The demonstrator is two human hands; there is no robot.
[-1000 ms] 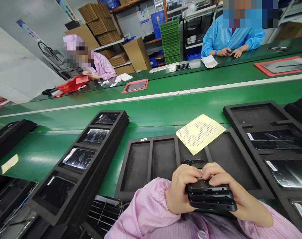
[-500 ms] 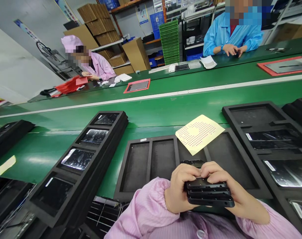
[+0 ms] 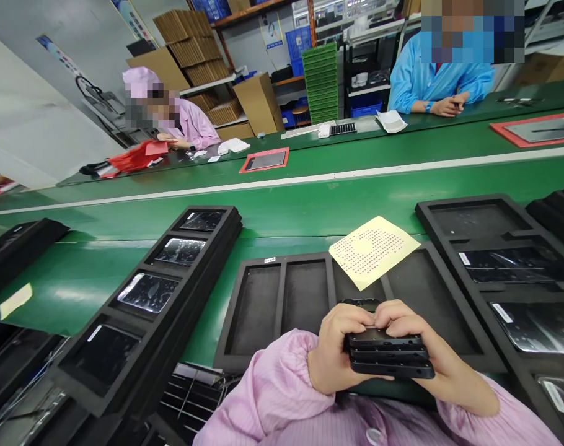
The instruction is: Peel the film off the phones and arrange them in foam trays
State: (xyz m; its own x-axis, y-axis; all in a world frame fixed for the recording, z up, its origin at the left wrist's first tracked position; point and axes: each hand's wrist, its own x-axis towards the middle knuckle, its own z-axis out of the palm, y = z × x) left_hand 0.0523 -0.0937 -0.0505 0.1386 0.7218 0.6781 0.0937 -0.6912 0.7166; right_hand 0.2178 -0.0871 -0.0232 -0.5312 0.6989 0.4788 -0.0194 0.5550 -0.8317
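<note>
Between my two hands is a stack of several black phone housings (image 3: 388, 356), held above the near edge of the black foam tray (image 3: 259, 310). My left hand (image 3: 340, 347) grips the stack's left side, its fingers curled round it. My right hand (image 3: 424, 350) is closed round the right side. Both thumbs press on the top piece and almost meet. Behind my fingers another dark phone-like part (image 3: 366, 303) shows in part; whether it belongs to the stack I cannot tell. A yellow sheet (image 3: 374, 251) with rows of small red marks lies across the tray's far edge.
At the left, a stack of foam trays (image 3: 168, 322) holds phone screens in film. Another foam tray (image 3: 514, 226) with screens stands at the right. Beyond the green bench (image 3: 310, 192), one person in pink (image 3: 196, 124) and another in blue (image 3: 407, 74) sit working.
The stack has tilted slightly, with its near edge a little higher, still in both hands. Across the bench, the hands of the person in blue have drawn together. The view has shifted slightly.
</note>
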